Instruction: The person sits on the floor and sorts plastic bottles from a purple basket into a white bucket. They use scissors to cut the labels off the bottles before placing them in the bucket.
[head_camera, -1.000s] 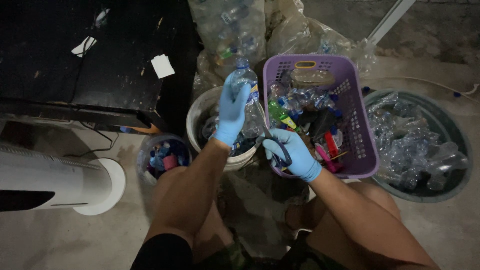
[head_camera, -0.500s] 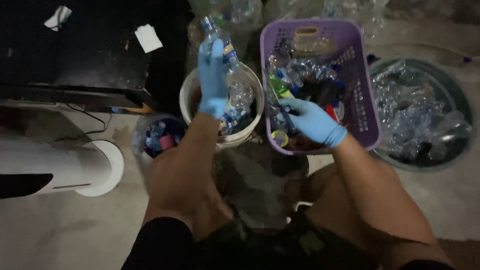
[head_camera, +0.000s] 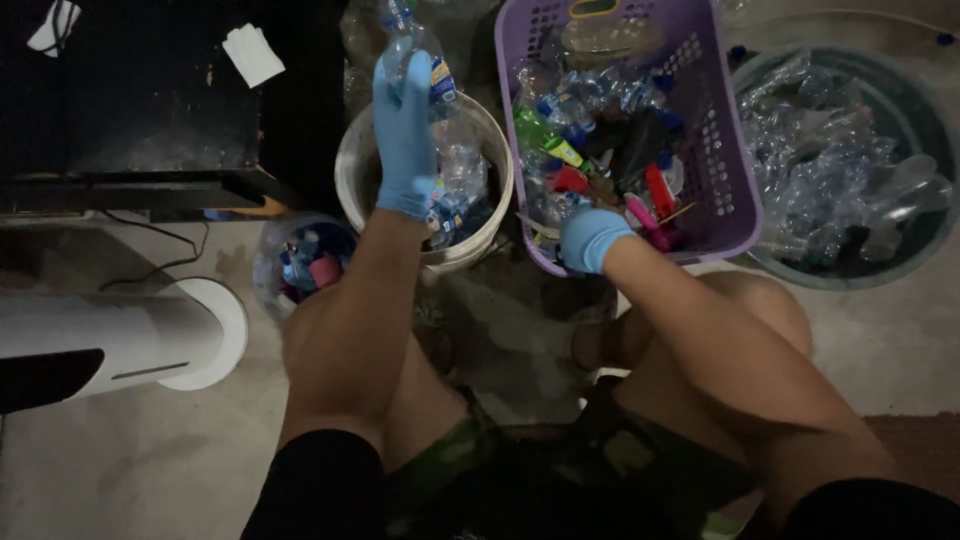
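Above the white bucket (head_camera: 352, 170), the left hand (head_camera: 404, 135) was clamped on a clear plastic bottle (head_camera: 420, 45) that might slip from its glove, while the right hand (head_camera: 590, 238) seemingly gripped something unclear at the purple basket (head_camera: 735, 170).

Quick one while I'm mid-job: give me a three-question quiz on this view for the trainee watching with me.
1. True or false: the left hand holds a clear plastic bottle above the white bucket.
2. Where is the right hand?
A. at the near edge of the purple basket
B. inside the round grey tub
C. on the small container of bottle caps
3. Fill in: both hands wear ____ gloves.

Key: 1 true; 2 A; 3 blue.
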